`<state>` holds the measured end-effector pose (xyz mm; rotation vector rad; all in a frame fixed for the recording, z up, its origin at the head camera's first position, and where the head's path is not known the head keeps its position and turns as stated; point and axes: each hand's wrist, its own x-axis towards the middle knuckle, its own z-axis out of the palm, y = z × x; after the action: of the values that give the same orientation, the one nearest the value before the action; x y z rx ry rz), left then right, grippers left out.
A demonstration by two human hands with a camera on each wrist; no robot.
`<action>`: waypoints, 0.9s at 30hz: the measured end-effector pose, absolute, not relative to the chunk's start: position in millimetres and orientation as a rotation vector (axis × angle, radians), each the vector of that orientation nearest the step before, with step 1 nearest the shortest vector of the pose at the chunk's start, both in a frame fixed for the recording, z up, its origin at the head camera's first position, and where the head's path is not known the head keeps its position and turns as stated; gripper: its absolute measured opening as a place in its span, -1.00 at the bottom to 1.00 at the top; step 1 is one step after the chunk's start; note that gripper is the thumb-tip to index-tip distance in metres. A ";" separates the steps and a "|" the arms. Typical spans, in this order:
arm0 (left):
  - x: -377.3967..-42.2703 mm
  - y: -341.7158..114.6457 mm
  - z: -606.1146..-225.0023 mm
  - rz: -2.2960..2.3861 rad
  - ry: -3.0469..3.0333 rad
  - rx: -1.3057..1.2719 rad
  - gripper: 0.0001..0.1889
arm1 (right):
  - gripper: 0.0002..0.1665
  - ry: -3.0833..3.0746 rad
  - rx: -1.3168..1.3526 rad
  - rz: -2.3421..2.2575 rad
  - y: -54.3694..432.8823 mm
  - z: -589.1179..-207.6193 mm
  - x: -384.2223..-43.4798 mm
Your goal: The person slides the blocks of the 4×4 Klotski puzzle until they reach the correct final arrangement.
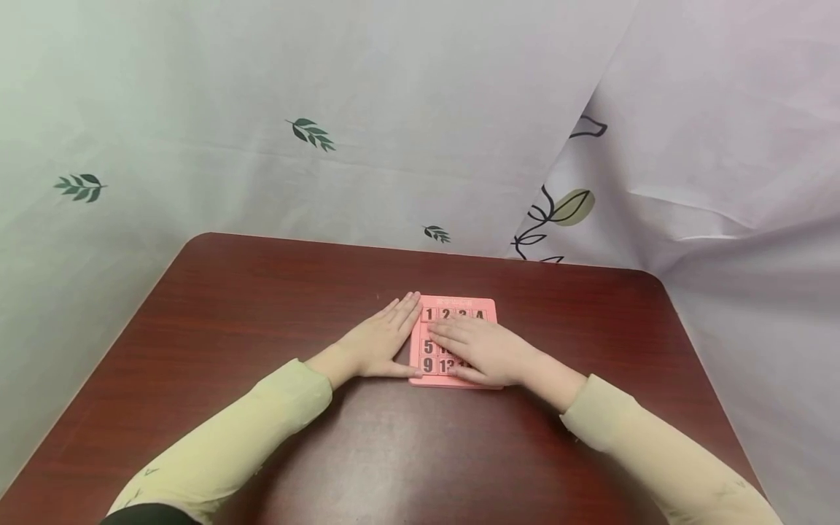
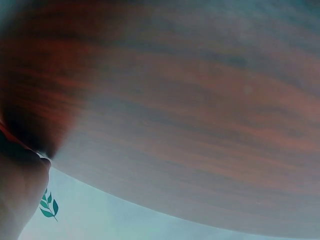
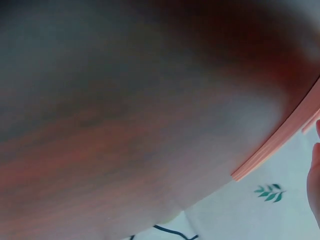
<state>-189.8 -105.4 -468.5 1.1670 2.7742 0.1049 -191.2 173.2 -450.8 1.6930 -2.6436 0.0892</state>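
Observation:
A pink number sliding puzzle (image 1: 429, 348) with black numerals lies flat on the table. Along its left edge rests my left hand (image 1: 377, 341), fingers straight near the upper left corner and thumb out at the lower left corner. My right hand (image 1: 488, 350) lies across the numbered tiles with its fingers extended, covering several of them. In the left wrist view, part of the left hand (image 2: 22, 195) shows at the lower left. The right wrist view has the puzzle's side edge (image 3: 285, 131) and a sliver of the right hand (image 3: 314, 185).
The dark reddish wooden table (image 1: 275, 292) has rounded far corners. Behind it and at its sides hangs a pale cloth (image 1: 394, 109) with leaf prints, its folds meeting the table's back edge. Light-coloured sleeves (image 1: 236, 437) cover both forearms.

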 end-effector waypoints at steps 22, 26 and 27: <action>-191.6 -104.0 -471.3 0.099 2.768 1.150 0.25 | -0.22 -2.678 1.660 0.051 168.0 -453.8 -203.9; -191.5 -104.0 -472.0 0.079 2.761 1.141 0.26 | -0.21 -2.711 1.654 0.068 167.8 -452.7 -201.9; -191.4 -103.9 -472.1 0.071 2.760 1.137 0.26 | -0.20 -2.714 1.654 0.079 168.2 -452.3 -200.1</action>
<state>-191.4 -103.9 -472.1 1.1370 2.7601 0.0707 -200.1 168.2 -452.3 1.6536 -2.7137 0.0790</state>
